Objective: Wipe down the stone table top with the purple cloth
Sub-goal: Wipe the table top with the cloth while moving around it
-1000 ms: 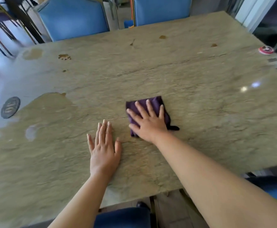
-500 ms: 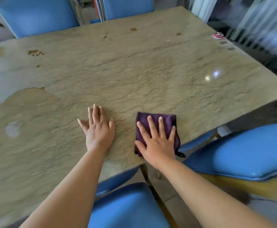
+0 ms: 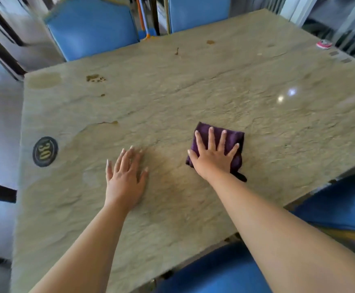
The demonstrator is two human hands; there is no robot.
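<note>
Purple cloth (image 3: 233, 138) under flat right hand (image 3: 213, 158); left hand (image 3: 125, 178) flat on stone table top (image 3: 193, 92) near numbered disc (image 3: 45, 151).

- The left hand (image 3: 125, 178) is a little left of the middle of the frame. It lies flat with the palm down. Its fingers are straight and close together, and they point up and a bit to the right. The thumb sticks out to the right side.
- The left arm is bare. It comes in from the bottom left of the frame.
- The right hand (image 3: 213, 157) is just right of the middle. It is flat too, palm down. Its fingers are straight and spread wide apart, pointing toward the top of the frame.
- The right arm is bare and comes in from the bottom right corner.
- The two hands are near each other and do not touch.
</note>
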